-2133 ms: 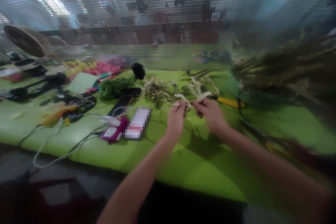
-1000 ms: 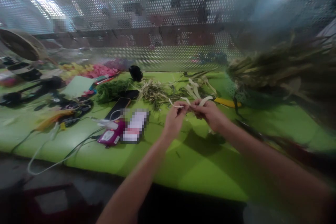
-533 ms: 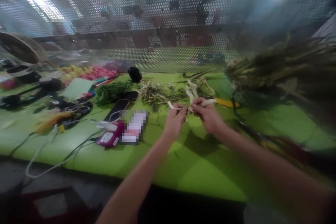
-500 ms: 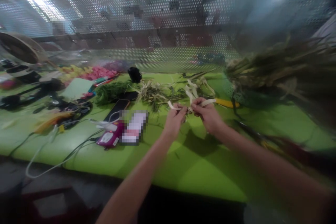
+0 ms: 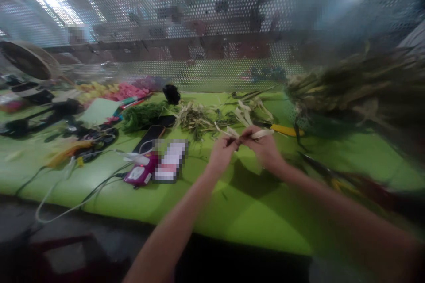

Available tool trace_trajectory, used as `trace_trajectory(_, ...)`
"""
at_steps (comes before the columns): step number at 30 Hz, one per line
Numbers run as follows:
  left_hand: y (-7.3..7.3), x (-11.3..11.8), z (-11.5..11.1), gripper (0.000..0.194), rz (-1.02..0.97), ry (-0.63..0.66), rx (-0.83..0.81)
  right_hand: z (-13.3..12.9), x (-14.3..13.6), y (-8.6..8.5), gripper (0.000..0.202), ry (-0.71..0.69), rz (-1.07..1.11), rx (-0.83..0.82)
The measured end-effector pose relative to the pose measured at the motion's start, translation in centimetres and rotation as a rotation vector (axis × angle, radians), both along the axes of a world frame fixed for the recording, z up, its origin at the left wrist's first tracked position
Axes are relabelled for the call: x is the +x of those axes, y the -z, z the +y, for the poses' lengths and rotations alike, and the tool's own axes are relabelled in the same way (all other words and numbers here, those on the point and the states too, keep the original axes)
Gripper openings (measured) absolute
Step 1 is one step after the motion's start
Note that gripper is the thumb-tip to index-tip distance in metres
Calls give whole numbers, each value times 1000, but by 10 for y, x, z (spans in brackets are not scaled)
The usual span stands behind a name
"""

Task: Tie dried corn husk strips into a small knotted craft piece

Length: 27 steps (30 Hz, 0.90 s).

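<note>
Green table (image 5: 245, 225): smooth covering with a dull sheen, rounded along the front edge, the hands' shadow lying across it.
Pale strips (image 5: 264, 133): found between the two hands, above the table; cream, flat and ribbon-like, curved at the free ends. From where I stood the fingers hid the join, so whether this was one piece or several could not be determined.
Left hand (image 5: 223, 148): thumb and fingers pinched together on the strips, a thin end rising above them.
Right hand (image 5: 262, 145): fingers closed in a like pinch, tips meeting the left's, a broader curl reaching out to the right.
Handling: judged very light, soft and pliant, dry rather than slippery, likely to split along the grain under a hard pull.
Place of hold: judged best as a flat pinch close to the meeting point, loose ends left free.
Pale stalks (image 5: 245, 116): same cream tone, splayed just beyond the hands.
Dried heap (image 5: 194, 117): brittle-looking, tangled and straw-coloured, left of the stalks.
Green bundle (image 5: 141, 115): fine, stringy, loosely massed.
Yellow handle (image 5: 288, 130): smooth and slender, near the right hand.
Right-hand sheaf (image 5: 358, 84): brownish, coarse, badly blurred.
</note>
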State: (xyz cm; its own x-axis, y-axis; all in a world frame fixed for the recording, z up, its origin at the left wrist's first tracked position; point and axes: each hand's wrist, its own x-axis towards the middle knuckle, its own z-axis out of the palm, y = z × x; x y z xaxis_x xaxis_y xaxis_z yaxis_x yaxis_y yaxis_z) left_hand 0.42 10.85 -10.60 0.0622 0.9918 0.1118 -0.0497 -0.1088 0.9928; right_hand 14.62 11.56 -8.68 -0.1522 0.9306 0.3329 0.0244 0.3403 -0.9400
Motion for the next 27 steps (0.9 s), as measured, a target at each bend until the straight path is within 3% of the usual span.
trace_trajectory(7,-4,-2,-3,27,-19,76,-61,7,6,-2,22,-17,48,-121)
trace_trajectory(12,-6,-4,-3,18,14,54,-52,10,10,-1,30,-60,103,-225)
trace_trajectory(19,-10,-6,-2,18,122,39,-9,15,12,0,36,-71,-77,-160)
trace_trajectory(24,-6,-9,-1,17,34,131,5,15,13,-7,36,-118,21,-251)
trace_trajectory(27,-4,-8,-2,24,-24,163,-21,16,15,-7,36,-58,105,-257)
